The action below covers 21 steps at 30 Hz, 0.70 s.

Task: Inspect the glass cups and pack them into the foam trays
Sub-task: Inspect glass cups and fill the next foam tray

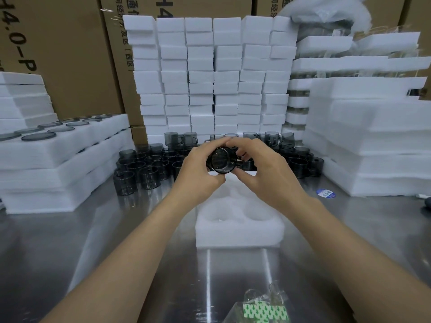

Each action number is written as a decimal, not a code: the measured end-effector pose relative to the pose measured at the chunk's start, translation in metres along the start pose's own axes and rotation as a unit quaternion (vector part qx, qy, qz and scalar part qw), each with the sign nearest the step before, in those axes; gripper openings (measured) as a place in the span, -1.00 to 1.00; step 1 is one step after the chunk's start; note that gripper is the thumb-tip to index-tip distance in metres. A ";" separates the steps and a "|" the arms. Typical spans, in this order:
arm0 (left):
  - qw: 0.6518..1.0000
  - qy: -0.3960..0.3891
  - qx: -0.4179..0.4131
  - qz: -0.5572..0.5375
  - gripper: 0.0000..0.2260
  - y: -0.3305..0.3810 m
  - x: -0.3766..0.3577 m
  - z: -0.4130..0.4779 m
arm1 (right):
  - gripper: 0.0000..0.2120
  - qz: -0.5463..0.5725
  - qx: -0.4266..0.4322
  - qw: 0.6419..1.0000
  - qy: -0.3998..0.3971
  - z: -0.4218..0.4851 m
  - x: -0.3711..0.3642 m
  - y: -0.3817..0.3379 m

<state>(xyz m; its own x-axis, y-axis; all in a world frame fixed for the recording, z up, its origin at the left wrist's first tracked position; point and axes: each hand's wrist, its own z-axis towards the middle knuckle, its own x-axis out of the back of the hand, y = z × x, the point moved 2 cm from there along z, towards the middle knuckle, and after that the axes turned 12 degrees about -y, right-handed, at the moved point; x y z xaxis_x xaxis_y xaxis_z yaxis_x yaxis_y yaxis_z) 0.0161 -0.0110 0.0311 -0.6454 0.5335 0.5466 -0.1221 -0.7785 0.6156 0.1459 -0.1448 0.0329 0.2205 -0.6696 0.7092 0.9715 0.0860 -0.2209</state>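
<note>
I have one smoked-glass cup (pixel 221 162) up in both hands, held above the steel table (pixel 93 252) with its mouth or base turned toward me; I cannot tell which. My left hand (pixel 200 170) curls round its left side, thumb below and fingers over the top. My right hand (pixel 258 167) pinches it from the right, fingers arched over the rim and thumb beneath, close to the handle (pixel 240 159). I judge this to be the inspection step, with packing yet to come.

The foam tray (pixel 238 227) lies directly below and nearer to me, its round pockets apparently empty, though the white foam makes their edges hard to read. Behind the held cup stands the crowd of unpacked cups (pixel 144 166), tight together, some stacked at the back.

Risks as I see them: the glass is smooth, and both grips are fingertip grips, so turning it for a look could let it slip onto the steel or into the cups behind, chipping several. The handle must line up with the pocket's notch, or pressing down could tear the foam or stress the handle. The dark tint may also hide a fine crack. The wall of foam blocks (pixel 210 75) behind looks loosely stacked; a knock could topple it onto the glassware.
</note>
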 end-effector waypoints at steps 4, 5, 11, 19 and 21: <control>1.000 0.002 -0.010 0.012 -0.26 -0.002 -0.002 0.001 | -0.54 -0.007 0.002 1.000 -0.019 0.000 -0.003 0.000; 1.000 0.000 -0.009 0.017 -0.27 -0.003 -0.003 0.001 | -0.57 -0.012 0.003 1.000 -0.027 0.000 -0.004 0.000; 0.998 -0.007 -0.020 0.055 -0.32 -0.003 -0.008 0.001 | -0.51 -0.045 -0.021 0.997 -0.066 0.000 -0.012 0.000; 0.994 0.036 -0.053 0.094 -0.35 0.000 -0.010 0.002 | -0.60 -0.185 -0.045 0.980 -0.055 0.003 -0.009 -0.009; 0.992 0.047 -0.059 0.102 -0.36 0.004 -0.010 0.001 | -0.63 -0.200 -0.047 0.977 -0.052 0.004 -0.009 -0.012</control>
<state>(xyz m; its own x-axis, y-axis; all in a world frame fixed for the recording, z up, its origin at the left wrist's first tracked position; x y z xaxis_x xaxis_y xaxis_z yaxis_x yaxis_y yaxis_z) 0.0229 -0.0189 0.0291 -0.7329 0.3313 0.5942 -0.0652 -0.9036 0.4234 0.1322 -0.1367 0.0320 -0.1634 -0.5573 0.8140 0.9706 -0.2386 0.0315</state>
